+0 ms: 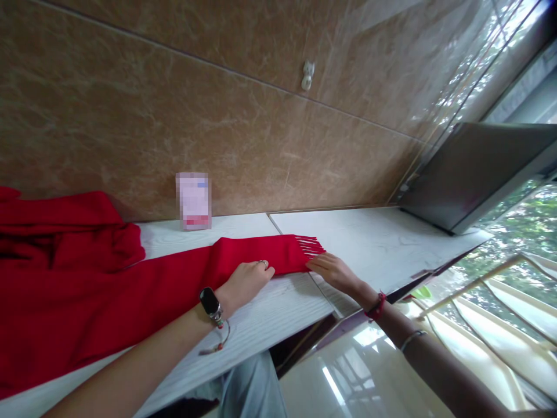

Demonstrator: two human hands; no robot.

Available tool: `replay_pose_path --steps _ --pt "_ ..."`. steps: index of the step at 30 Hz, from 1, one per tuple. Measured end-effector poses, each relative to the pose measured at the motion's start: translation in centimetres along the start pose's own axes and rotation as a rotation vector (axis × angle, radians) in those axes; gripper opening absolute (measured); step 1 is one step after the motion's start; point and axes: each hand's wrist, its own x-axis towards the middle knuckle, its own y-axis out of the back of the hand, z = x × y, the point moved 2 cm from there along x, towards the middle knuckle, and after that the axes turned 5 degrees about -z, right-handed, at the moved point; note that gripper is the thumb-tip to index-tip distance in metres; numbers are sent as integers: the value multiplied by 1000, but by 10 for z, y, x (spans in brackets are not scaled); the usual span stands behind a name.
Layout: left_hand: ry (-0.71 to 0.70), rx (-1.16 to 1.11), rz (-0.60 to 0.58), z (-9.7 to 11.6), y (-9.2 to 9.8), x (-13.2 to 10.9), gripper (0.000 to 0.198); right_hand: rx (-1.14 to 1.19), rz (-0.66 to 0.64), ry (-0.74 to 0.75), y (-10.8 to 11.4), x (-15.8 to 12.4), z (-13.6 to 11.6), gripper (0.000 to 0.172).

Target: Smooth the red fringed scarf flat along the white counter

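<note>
The person's left grip [246, 281] rests on the near edge of a red scarf [256, 252], its fingers bent and bunched over the cloth; whether they pinch it or only press on it cannot be told. A ring [263, 264] shows on that hand. The right grip [331, 268], to the right of the left one and near it, touches the near corner of the scarf's fringed end, with the fingers together and reaching leftward; the thumb is hidden, so it cannot be told whether a strand is held.

The scarf lies along the worktop [357, 238], under the left grip, and its fringe [310, 245] spreads just beyond the fingertips of the right grip. From the left grip the red cloth runs leftward, growing wider to the edge of the view. Farther left and beyond that grip, more red cloth [82, 226] sits in a loose, folded heap beside the wall [243, 139].

A small pale box [194, 200], blurred over, stands upright beyond the left grip and a little to its left, near the wall. Behind the left grip, a dark-faced watch [210, 302] sits on the wrist; behind the right grip, a red bracelet [376, 306] circles the other. Well beyond both grips, a small white hook [307, 75] is fixed to the wall.
</note>
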Motion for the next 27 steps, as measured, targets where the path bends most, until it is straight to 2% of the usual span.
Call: replay_pose_path --steps 5,9,11,13,17,20,23,25,27 --pt "-126 63 0 9 -2 -2 22 61 -33 28 0 -9 7 27" --pt "-56 53 49 13 3 -4 28 79 -27 -40 1 -10 6 24" --pt "-5 22 12 13 4 -5 31 98 -30 -47 3 -6 2 23" --pt "29 -31 -31 10 4 -5 31 136 -24 -39 6 -1 -6 25" --pt "40 -135 -9 0 -2 -3 35 181 -25 -28 5 14 -20 30" --pt "11 -199 2 -10 -4 -1 43 145 -39 -49 -4 22 -25 23" --pt "-60 -234 16 -15 -3 -1 48 119 -42 -99 -14 23 -23 25" --pt "-107 -221 20 -15 -3 -2 44 137 -19 -128 -18 21 -20 25" --pt "-124 -172 26 -13 -2 -2 32 173 8 -148 -21 17 -16 26"
